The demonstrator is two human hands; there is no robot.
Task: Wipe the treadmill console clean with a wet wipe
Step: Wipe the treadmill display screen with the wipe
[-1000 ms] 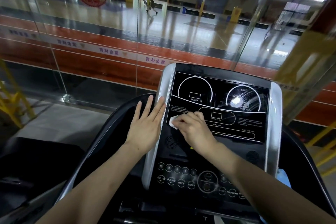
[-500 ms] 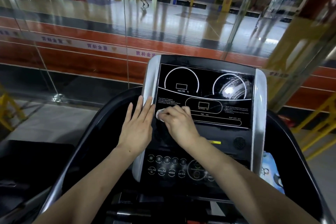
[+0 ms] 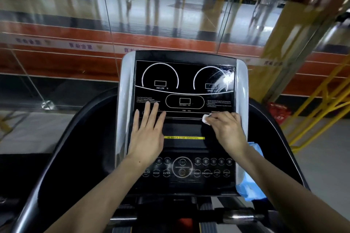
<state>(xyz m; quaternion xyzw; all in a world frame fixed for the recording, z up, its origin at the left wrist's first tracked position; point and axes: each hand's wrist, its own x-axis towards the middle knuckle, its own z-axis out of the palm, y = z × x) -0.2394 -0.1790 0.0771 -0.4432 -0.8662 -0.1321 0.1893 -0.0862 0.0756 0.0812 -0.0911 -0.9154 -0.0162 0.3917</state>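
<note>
Right hand with wet wipe — shifted to console right side; left hand moved onto panel.

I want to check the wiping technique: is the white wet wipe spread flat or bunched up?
Bunched up: the white wet wipe shows only as a small wad at the right hand's fingers.

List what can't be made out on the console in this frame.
- Wet wipe: head view, mostly hidden under the right hand; only a white corner shows.
- Small print beside the left hand: too small and blurred to read.
- Speed dial: right part washed out by glare.
- Blue pack: partly hidden behind the right forearm and console edge; label unseen.
</note>
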